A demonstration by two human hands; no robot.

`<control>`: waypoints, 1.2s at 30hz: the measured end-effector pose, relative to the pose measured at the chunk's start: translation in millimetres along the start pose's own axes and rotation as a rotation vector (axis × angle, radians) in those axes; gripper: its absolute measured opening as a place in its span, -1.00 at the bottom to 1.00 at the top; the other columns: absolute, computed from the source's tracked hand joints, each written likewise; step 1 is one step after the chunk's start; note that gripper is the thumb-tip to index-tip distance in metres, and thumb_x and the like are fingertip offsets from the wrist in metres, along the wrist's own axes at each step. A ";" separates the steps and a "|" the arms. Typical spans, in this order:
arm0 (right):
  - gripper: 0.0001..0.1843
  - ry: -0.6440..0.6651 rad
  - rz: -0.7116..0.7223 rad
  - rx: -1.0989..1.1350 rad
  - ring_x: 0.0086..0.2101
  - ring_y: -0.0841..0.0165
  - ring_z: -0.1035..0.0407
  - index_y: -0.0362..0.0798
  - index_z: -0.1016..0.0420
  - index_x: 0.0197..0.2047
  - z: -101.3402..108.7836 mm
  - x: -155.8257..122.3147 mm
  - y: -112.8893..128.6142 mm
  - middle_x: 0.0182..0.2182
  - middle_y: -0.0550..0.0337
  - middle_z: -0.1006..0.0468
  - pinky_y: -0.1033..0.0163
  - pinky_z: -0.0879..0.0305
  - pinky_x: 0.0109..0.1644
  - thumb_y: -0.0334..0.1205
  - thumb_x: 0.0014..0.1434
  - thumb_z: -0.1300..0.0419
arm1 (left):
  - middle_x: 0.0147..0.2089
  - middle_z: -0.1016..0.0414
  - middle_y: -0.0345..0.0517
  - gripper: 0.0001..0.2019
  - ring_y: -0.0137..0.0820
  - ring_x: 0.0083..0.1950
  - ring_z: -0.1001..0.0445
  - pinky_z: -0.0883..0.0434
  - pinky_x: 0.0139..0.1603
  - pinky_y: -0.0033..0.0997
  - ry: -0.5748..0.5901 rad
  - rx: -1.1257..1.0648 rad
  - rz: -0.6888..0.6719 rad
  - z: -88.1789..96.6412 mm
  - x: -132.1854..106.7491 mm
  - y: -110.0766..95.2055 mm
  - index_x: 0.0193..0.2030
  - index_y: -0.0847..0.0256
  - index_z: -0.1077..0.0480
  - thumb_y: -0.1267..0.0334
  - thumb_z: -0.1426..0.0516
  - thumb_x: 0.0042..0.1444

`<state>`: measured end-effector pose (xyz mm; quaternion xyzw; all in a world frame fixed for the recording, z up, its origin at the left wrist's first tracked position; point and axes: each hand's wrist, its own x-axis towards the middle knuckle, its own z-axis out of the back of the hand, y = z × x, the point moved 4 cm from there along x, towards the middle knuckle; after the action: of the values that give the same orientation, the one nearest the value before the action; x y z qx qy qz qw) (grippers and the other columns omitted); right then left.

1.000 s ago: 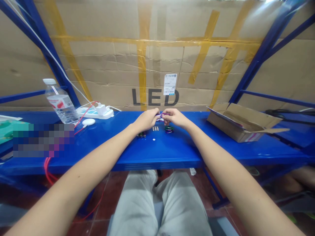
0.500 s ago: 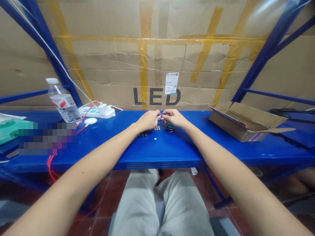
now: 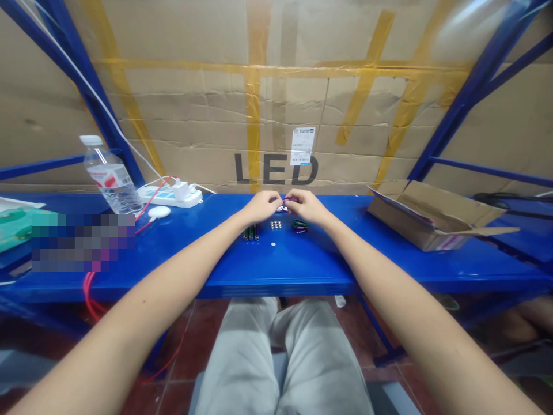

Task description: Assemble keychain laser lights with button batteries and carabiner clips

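Observation:
My left hand and my right hand meet at the back middle of the blue table, fingers closed and tips nearly touching. The right fingers pinch a thin shiny purple piece. What the left fingertips hold is too small to make out. Small silvery parts show between the hands. Just in front lie several small round silver pieces in rows. Dark metallic tubes stand or lie beside my left wrist, partly hidden. Shiny green and purple clip-like pieces lie below my right hand.
A small white disc lies nearer me on the table. An open cardboard box sits at right. At left are a water bottle, a white power strip, a round white charger and red cables.
My left hand has shifted slightly up and away, uncovering more of the tubes and the round silver pieces. My right hand stays almost in place with the purple piece.

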<state>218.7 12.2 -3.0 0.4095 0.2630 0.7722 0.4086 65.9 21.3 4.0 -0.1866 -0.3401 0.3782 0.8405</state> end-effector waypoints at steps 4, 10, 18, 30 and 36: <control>-0.92 -0.011 0.051 0.006 -0.47 0.37 -0.35 -0.06 -0.43 -0.38 1.1 0.2 0.0 -0.55 0.25 -0.48 0.24 -0.30 -0.29 -0.24 0.08 -0.18 | -0.51 -0.32 -0.22 -0.84 -0.50 -0.54 -0.20 -0.15 -0.52 -0.43 0.111 -0.318 0.236 -4.3 -1.7 3.3 -0.43 0.22 -0.34 0.25 -0.09 0.16; -0.93 -0.010 0.078 0.061 -0.42 0.34 -0.40 -0.06 -0.46 -0.38 0.9 -0.2 0.0 -0.48 0.21 -0.55 0.22 -0.34 -0.26 -0.24 0.04 -0.21 | -0.55 -0.13 -0.25 -0.91 -0.63 -0.66 0.15 0.14 -0.69 -0.53 0.384 -0.767 0.526 -8.0 -9.9 3.0 -0.34 0.23 -0.34 0.29 -0.10 0.15; -0.91 -0.069 0.161 -0.023 -0.34 0.29 -0.43 -0.06 -0.49 -0.40 5.6 2.0 -1.7 -0.46 0.19 -0.56 0.21 -0.35 -0.20 -0.27 0.07 -0.17 | -0.58 0.00 -0.30 -0.89 -0.65 -0.69 0.17 0.08 -0.74 -0.64 0.493 -1.024 0.680 -7.9 -16.0 3.9 -0.39 0.24 -0.31 0.36 -0.08 0.17; -0.92 -0.142 0.086 -0.080 -0.43 0.33 -0.38 -0.06 -0.45 -0.41 14.0 2.9 -7.3 -0.53 0.21 -0.51 0.23 -0.29 -0.28 -0.30 0.05 -0.14 | -0.43 -0.44 -0.11 -0.87 -0.43 -0.50 -0.27 -0.18 -0.48 -0.39 0.133 -0.004 0.295 3.9 -3.6 10.1 -0.38 0.19 -0.45 0.21 -0.12 0.08; -0.94 -0.161 0.049 -0.131 -0.46 0.35 -0.38 -0.06 -0.43 -0.43 18.5 4.1 -11.6 -0.55 0.22 -0.51 0.25 -0.26 -0.31 -0.33 0.05 -0.14 | -0.30 -0.56 -0.02 -0.78 -0.25 -0.27 -0.47 -0.28 -0.26 -0.34 0.199 0.661 -0.086 4.1 4.2 -5.2 -0.27 0.15 -0.56 0.24 -0.07 0.14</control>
<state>237.8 23.1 -0.2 0.4490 0.1680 0.7620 0.4353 67.7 21.3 11.6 0.0743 -0.1230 0.4123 0.8997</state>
